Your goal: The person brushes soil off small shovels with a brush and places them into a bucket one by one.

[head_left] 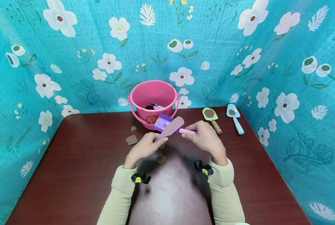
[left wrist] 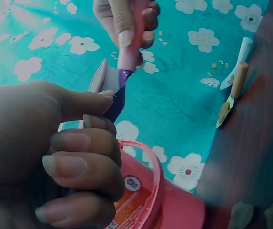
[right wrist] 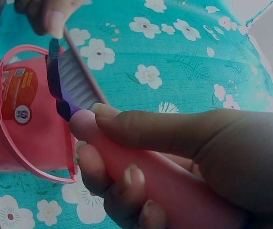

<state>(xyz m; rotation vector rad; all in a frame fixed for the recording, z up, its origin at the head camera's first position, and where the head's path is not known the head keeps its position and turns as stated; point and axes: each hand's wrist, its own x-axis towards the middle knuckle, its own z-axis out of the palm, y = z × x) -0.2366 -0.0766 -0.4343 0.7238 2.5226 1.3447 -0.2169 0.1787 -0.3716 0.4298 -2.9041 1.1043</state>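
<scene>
My right hand (head_left: 208, 139) grips the pink handle (head_left: 188, 131) of a toy shovel whose purple scoop (head_left: 161, 122) points left. In the right wrist view the fingers wrap that handle, and ridges show inside the scoop (right wrist: 76, 83). A flat mauve stick with a rounded end (head_left: 172, 126) slants across the scoop, pinched at its lower end by my left hand (head_left: 143, 147). Seen edge-on, the stick (right wrist: 86, 67) lies close along the scoop's open side; whether they touch I cannot tell. The left wrist view shows the left thumb and curled fingers beside the scoop's dark edge.
Behind the hands stands a pink bucket (head_left: 153, 90) with purple and pink items inside. Brown flat pieces (head_left: 132, 140) lie on the dark table (head_left: 80, 175). At the back right are a green shovel (head_left: 210, 114) and a blue shovel (head_left: 236, 120), each bearing a brown patch. Flowered cloth (head_left: 221, 47) surrounds the table.
</scene>
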